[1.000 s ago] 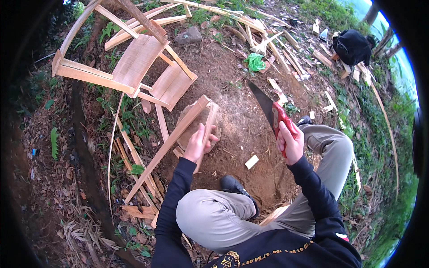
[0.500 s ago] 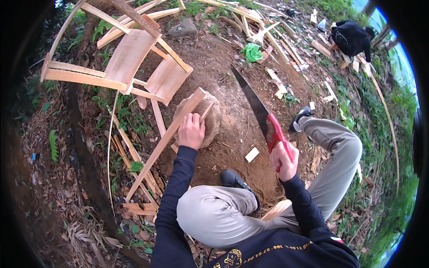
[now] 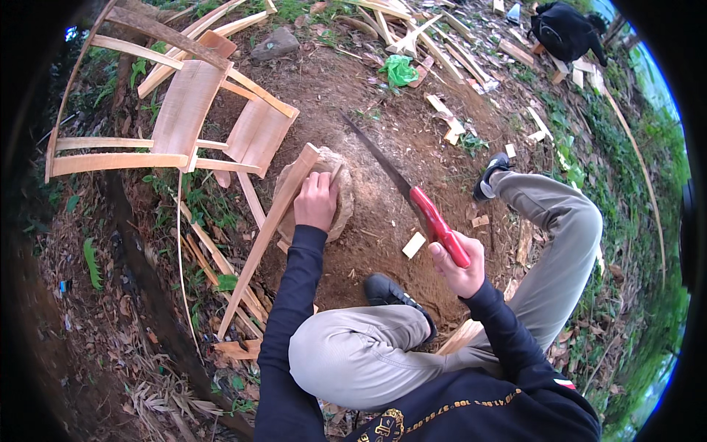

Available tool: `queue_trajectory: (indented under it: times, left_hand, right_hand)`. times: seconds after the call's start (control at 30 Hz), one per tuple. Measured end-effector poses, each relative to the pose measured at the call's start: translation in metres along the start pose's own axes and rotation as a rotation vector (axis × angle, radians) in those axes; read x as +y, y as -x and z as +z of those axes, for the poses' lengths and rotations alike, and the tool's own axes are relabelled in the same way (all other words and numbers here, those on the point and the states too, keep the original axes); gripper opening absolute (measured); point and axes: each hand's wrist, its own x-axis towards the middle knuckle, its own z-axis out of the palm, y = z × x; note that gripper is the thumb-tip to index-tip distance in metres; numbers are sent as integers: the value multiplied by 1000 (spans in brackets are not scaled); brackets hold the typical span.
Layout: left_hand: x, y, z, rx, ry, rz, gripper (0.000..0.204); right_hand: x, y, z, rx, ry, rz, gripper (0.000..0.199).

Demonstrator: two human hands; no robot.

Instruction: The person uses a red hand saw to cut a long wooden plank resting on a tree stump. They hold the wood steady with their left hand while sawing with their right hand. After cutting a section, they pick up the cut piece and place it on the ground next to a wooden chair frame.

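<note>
My left hand [image 3: 316,202] is closed over a long squared wooden strip [image 3: 258,259], pressing its upper end against a round tree stump [image 3: 340,214]. The strip slopes down to the left, its lower end near the ground. Partly hidden by my fingers, a shorter wood piece [image 3: 336,174] lies on the stump beside it. In my right hand [image 3: 462,267] is a handsaw [image 3: 437,222], gripped by its red handle. Its dark blade points up and left, tip to the right of the stump and apart from the wood.
A wooden chair frame [image 3: 177,110] stands at the upper left. Loose wood strips [image 3: 442,55] and a green plastic bag [image 3: 398,71] lie at the back. A black backpack [image 3: 565,31] rests far right. A small wood offcut [image 3: 414,244] lies on the soil between my feet.
The saw has turned, its blade now tilting further left and lower, with the tip closer to the stump. My left hand keeps its hold on the strip. The view has shifted slightly.
</note>
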Motion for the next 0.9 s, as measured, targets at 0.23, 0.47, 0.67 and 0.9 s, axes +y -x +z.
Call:
queue_trajectory:
  times: [0.23, 0.47, 0.67, 0.9]
  left_hand:
    - [-7, 3, 11, 11, 24, 2, 17]
    - [-7, 1, 11, 30, 7, 34, 24]
    - [-5, 2, 8, -1, -13, 45, 24]
    - [-6, -3, 7, -71, 2, 12, 21]
  right_hand:
    - [8, -1, 15, -52, -78, -23, 9]
    - [8, 8, 19, -54, -64, -8, 7]
    - [6, 14, 18, -137, 45, -68, 20]
    - [9, 12, 11, -156, -37, 36, 35]
